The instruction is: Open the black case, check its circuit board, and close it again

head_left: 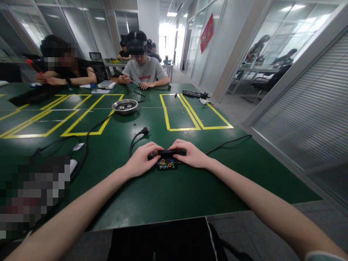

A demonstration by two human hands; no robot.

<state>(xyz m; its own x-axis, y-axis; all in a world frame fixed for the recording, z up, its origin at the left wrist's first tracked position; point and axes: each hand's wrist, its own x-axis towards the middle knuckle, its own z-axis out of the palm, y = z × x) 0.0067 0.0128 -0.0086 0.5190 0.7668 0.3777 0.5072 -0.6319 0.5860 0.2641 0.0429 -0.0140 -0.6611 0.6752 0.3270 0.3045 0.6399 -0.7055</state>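
My left hand (141, 158) and my right hand (192, 155) pinch the two ends of a black plastic casing piece (167, 153). Just in front of it, on my side, lies an exposed circuit board (166, 165) with copper coils and small coloured parts, set in a black shell. Whether the casing piece touches the shell I cannot tell. A black power plug (145, 131) lies on the table beyond my left hand, its cord (131, 145) curving back towards that hand. Another black cable (228, 142) runs off to the right from near my right hand.
The green table (174, 201) carries yellow tape outlines (185, 129). A metal bowl (124, 106) with small metal parts stands ahead on the left. A black tripod-like item (194, 94) lies at the far right. Across the table a person (145, 70) holds a tool; another person (65, 67) sits left.
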